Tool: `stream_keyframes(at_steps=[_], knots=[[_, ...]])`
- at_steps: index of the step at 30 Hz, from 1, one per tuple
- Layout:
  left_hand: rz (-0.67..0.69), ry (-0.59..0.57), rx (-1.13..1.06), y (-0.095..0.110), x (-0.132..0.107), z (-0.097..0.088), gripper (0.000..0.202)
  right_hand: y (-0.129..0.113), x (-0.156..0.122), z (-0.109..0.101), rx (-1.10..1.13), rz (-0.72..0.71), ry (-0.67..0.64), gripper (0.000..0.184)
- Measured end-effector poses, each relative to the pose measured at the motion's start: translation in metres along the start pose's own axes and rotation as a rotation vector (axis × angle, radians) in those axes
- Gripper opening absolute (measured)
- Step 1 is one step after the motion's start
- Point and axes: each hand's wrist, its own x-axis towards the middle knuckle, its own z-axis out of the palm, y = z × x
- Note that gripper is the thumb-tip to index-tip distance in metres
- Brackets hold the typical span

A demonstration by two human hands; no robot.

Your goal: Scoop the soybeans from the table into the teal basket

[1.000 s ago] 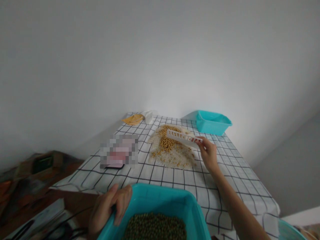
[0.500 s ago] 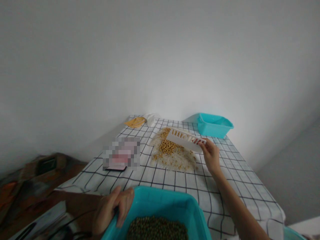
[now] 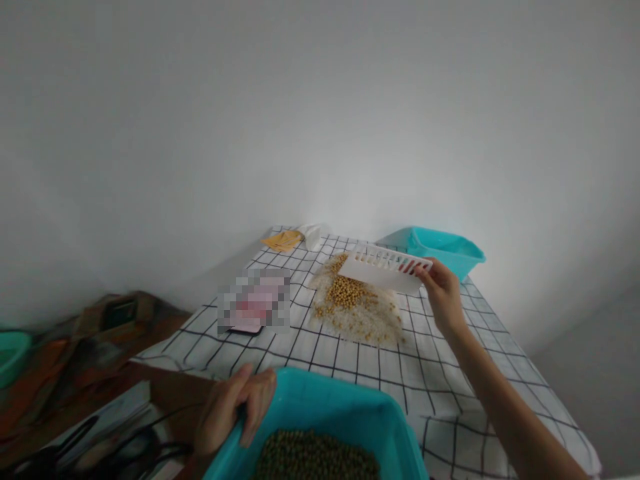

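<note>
My right hand (image 3: 443,293) pinches the right end of a white slotted plastic tray (image 3: 380,275), which is tilted above a pile on the table. Yellow soybeans (image 3: 345,292) make up the middle of that pile, with pale rice-like grains (image 3: 370,325) spread around them. At the bottom, my left hand (image 3: 237,408) is closed over the left rim of a teal basin (image 3: 345,390). Small dark green beans (image 3: 315,457) cover the visible floor of this basin. The inside of the tray is partly hidden by its front wall.
A second teal basin (image 3: 443,250) stands at the table's far right. Yellow packets (image 3: 283,241) and a white bag (image 3: 311,235) lie at the back left of the checked tablecloth (image 3: 295,343). A blurred-out phone-like object (image 3: 255,303) lies left. Black cables (image 3: 165,450) sit lower left.
My right hand has raised the slotted tray a little off the pile and tipped it differently. The whole view has shifted slightly. My left hand stays on the basin rim.
</note>
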Motion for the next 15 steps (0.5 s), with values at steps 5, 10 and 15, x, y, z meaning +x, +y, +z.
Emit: stream_keyframes(at_steps=[5,10,15], knots=[[0.042,-0.113,-0.013,-0.005,0.000,-0.007,0.077,0.000,0.028,0.020,0.095,0.000,-0.135,0.023],[0.046,-0.105,0.004,-0.005,0.000,-0.005,0.079,0.015,0.045,0.056,0.249,0.054,-0.234,0.019],[0.110,-0.128,0.026,-0.001,0.003,-0.002,0.078,0.036,0.059,0.082,0.398,0.083,-0.225,0.023]])
